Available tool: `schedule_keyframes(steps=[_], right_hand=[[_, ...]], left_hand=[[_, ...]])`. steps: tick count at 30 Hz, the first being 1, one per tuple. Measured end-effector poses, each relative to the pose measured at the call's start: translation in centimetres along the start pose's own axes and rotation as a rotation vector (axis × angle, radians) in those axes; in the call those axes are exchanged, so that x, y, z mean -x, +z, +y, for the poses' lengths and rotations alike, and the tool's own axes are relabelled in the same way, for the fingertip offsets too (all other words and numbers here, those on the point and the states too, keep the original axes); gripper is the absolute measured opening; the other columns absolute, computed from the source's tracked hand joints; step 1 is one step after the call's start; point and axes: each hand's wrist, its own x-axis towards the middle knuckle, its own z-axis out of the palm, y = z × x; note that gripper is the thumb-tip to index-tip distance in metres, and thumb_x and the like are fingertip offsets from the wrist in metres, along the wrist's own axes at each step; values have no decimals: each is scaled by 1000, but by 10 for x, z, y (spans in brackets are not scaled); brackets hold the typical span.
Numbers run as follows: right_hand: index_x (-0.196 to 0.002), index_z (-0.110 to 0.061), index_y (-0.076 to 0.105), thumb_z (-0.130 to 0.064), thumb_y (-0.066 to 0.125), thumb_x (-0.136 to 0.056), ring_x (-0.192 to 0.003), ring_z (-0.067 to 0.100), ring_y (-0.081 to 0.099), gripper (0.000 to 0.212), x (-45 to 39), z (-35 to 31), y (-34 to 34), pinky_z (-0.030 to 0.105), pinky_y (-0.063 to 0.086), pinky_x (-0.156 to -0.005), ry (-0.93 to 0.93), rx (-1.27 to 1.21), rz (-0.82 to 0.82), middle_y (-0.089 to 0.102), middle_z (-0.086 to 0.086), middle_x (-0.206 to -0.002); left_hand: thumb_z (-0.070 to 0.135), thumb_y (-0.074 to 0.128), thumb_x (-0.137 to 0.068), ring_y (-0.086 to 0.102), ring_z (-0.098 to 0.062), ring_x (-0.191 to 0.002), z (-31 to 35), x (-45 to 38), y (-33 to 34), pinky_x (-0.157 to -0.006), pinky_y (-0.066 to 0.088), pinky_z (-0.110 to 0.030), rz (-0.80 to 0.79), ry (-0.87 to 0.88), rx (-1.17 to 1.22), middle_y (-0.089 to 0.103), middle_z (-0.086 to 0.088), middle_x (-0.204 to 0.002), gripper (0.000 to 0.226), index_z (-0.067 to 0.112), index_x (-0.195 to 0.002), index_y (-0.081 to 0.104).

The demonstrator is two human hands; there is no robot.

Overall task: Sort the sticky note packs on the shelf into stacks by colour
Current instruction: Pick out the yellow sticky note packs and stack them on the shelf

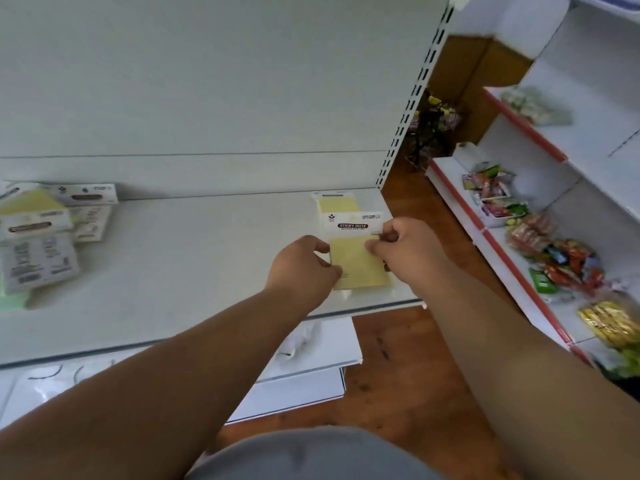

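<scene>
A yellow sticky note pack (pixel 358 263) is pinched by the fingers of the left hand (pixel 303 268) and right hand (pixel 405 251) at the white shelf (pixel 194 258) at frame centre; mixed packs (pixel 41 233) are piled at left.

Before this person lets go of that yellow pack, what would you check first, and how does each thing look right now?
1. Both hands on the pack: left hand and right hand pinch the yellow sticky note pack by its sides: ok.
2. Colour match: another yellow pack lies just behind it: ok.
3. Pack squared up with that one: cannot tell, the hands cover its edges.
4. Pack safely on the shelf: it sits near the front edge: cannot tell.
5. Sorting finished: mixed pile at the left remains jumbled: not ok.
</scene>
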Motion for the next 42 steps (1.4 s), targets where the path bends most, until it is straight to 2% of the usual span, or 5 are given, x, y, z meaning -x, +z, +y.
schedule_keyframes(steps=[11, 20, 26, 31, 42], right_hand=[[-83, -12, 61, -23, 72, -77, -78, 34, 68, 18, -36, 29, -11, 51, 58, -74, -61, 94, -178, 67, 13, -87], [-111, -12, 42, -29, 75, -80, -79, 26, 55, 48, -33, 27, -11, 27, 26, -46, -135, 325, -63, 53, 4, -90], [-95, -17, 47, -30, 68, -85, -76, 18, 49, 27, -15, -9, 8, 25, 28, -53, -395, 298, -60, 50, -2, -87], [-94, -18, 54, -33, 63, -86, -79, 18, 57, 20, -5, -59, 51, 31, 48, -69, -469, 205, -91, 59, -3, -89], [-89, -18, 61, -31, 63, -86, -83, 18, 60, 14, 19, -234, 248, 28, 46, -71, -505, 96, -235, 66, -2, -90]], left_hand=[[24, 67, -78, 61, -17, -101, 19, -5, 51, -77, 42, -24, 183, -132, -246, 69, 5, -105, 43, 21, -121, 60], [23, 66, -78, 61, -14, -93, 20, -1, 49, -76, 44, -24, 215, -141, -245, 66, 9, -99, 46, 21, -123, 57], [26, 63, -83, 57, -9, -79, 13, 8, 30, -62, 43, -25, 250, -25, -242, 60, 10, -97, 36, 26, -118, 54], [27, 62, -84, 58, -5, -77, -16, 8, -24, -58, 40, -20, 285, -21, -228, 61, 13, -88, 31, 26, -114, 56], [21, 61, -81, 62, -13, -76, -140, 4, -271, -64, 45, -24, 556, -113, -189, 65, 12, -86, 23, 26, -103, 61]])
